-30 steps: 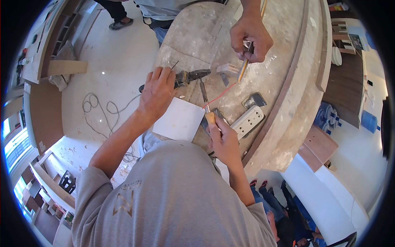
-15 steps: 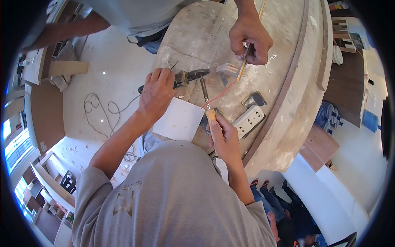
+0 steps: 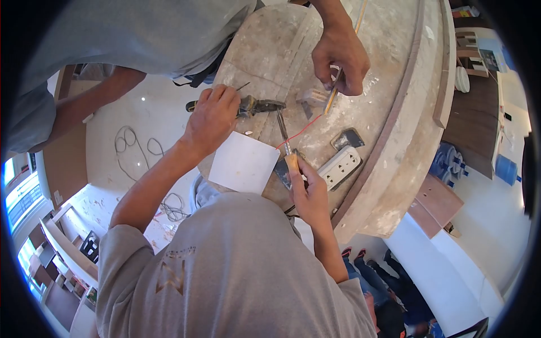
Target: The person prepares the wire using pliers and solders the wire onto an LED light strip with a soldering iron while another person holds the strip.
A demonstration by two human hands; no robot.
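Note:
My left hand is closed around a black tool with yellow trim; its exact kind is unclear, partly hidden by my fingers. A thin dark rod sticks out beyond my knuckles. My right hand grips the wooden handle of a slim metal-shafted hand tool, whose far end meets the black tool's head. Beneath my hands lies a white square panel on the worn tabletop. A red line or thin cord runs from the panel's corner toward another person's hand, which holds a long yellowish strip.
To the right of my right hand are a white power strip and a dark flat piece. Small blocks lie near the other person's hand. A raised curved edge borders the table. Loose cable lies on the floor.
My left hand and the black tool have shifted slightly up and left. The other person's torso has leaned further over the upper left, and their hand on the strip moved slightly down.

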